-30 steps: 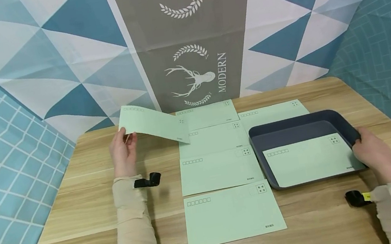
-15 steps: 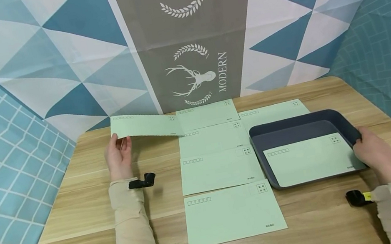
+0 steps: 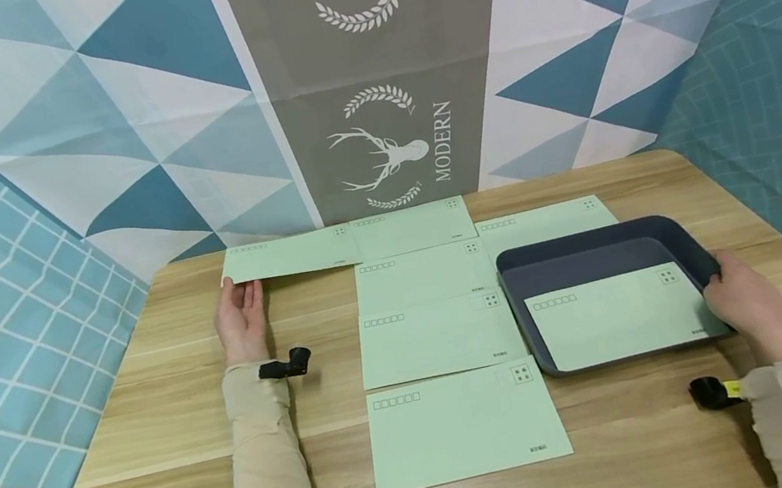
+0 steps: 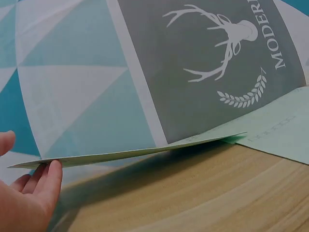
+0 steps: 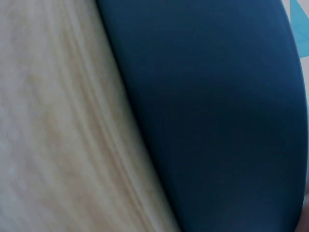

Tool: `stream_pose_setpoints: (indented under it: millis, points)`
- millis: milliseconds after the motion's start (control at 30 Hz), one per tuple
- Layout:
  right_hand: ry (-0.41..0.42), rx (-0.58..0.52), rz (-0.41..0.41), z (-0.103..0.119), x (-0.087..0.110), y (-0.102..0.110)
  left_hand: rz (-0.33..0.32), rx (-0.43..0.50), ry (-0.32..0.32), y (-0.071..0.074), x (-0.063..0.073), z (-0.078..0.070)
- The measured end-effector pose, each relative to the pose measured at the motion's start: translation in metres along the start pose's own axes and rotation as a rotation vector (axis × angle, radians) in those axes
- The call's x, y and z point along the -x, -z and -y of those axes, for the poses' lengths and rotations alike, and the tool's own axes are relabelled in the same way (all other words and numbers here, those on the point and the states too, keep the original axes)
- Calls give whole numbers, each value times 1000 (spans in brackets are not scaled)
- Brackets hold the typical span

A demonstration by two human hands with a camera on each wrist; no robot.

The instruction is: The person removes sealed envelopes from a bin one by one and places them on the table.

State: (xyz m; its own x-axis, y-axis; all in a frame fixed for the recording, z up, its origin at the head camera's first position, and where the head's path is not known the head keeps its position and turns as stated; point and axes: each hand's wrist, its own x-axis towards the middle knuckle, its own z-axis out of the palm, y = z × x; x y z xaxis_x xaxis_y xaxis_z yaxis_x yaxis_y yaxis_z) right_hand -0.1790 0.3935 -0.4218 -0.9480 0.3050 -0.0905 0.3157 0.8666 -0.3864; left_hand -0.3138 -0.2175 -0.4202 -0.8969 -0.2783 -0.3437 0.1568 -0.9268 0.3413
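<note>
At the back left in the head view, my left hand (image 3: pixel 241 321) supports the near left edge of a pale green envelope (image 3: pixel 290 254). The left wrist view shows the fingers (image 4: pixel 54 179) beneath this envelope and the thumb apart from it. Its left part is raised above the wood, while its right end overlaps another envelope (image 3: pixel 411 228). My right hand (image 3: pixel 748 300) grips the right rim of a dark grey tray (image 3: pixel 584 266), and a green envelope (image 3: pixel 625 318) lies inside it. Only the tray's dark side fills most of the right wrist view.
Several more green envelopes lie in a column down the middle of the wooden table (image 3: pixel 156 397), the nearest envelope (image 3: pixel 464 427) at the front. Behind the tray is another envelope (image 3: pixel 547 222), partly covered. A patterned cloth backdrop (image 3: pixel 380 68) stands along the table's back edge.
The envelope at my left hand has come down from a steep tilt to nearly flat and shifted left. My left thumb has come off it. The right hand and tray stay put.
</note>
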Motion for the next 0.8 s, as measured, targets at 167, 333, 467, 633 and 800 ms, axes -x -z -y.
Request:
stream_pose_setpoints:
  millis: [167,333,467,633,800]
  points:
    - [-1,2,5,1,-2,0,31,-15,0,3,-5,0]
    - [6,0,4,0,-2,0,98,-87,10,5,-8,1]
    - [1,2,-10,0,-1,0,144,-101,46,6,-7,2]
    - [-3,10,-16,1,0,0,201,-97,130,8,-4,3]
    - [-8,12,-12,2,0,0,262,-34,259,9,-2,1]
